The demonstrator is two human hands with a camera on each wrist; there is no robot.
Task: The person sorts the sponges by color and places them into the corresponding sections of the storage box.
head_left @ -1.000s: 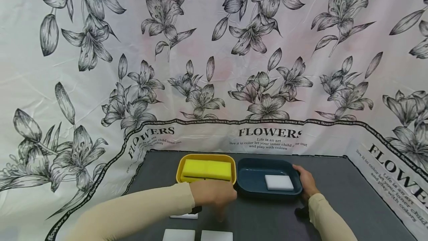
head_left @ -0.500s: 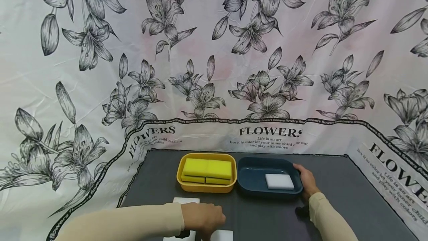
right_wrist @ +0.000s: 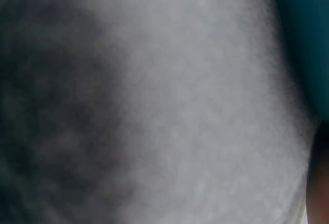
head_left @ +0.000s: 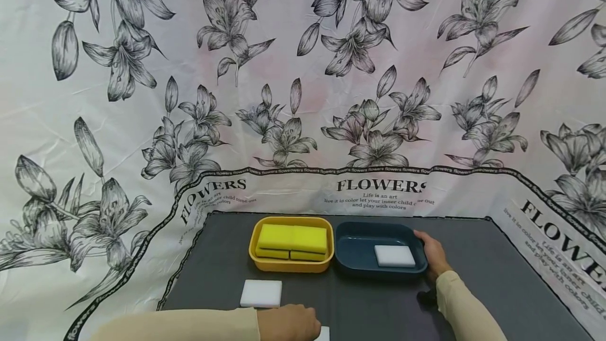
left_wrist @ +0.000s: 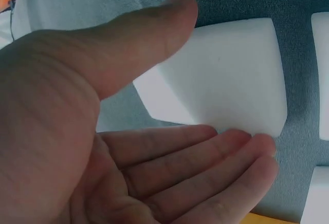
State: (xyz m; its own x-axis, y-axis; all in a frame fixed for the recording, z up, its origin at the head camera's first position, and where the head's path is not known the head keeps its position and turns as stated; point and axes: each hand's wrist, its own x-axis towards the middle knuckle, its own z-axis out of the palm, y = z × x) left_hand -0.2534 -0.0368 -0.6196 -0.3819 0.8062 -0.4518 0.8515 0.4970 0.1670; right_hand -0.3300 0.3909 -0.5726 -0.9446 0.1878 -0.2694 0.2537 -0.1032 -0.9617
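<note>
A: Largest first. What is there?
B: One flowered cloth (head_left: 279, 67) hangs behind one dark worktop (head_left: 369, 304).

A: And on it?
B: Two trays, side by side near the worktop's back edge: a yellow tray (head_left: 291, 267) on the left, a blue tray (head_left: 355, 249) on the right.

A: Hands?
B: Two. The right hand (head_left: 434, 257) holds the blue tray by its right end, with most of its grip hidden. The left hand (head_left: 289, 323) is well forward of the trays, thumb spread wide from straight fingers (left_wrist: 187, 157), with one loose block between them. I can't tell whether they touch it.

A: How many yellow pads (head_left: 292, 238)?
B: Two lie below in the yellow tray, with a layer on top. That layer has a line down its middle, so it may be one or two.

A: And the white blocks?
B: Four in sight. One block (head_left: 395, 256) lies in the blue tray. Three are loose on the worktop: the left hand's block (left_wrist: 231, 75), a second block (head_left: 261, 293) in front of the yellow tray, towards the worktop's left edge, and a third block (left_wrist: 323, 75), seen partly in the left wrist view.
</note>
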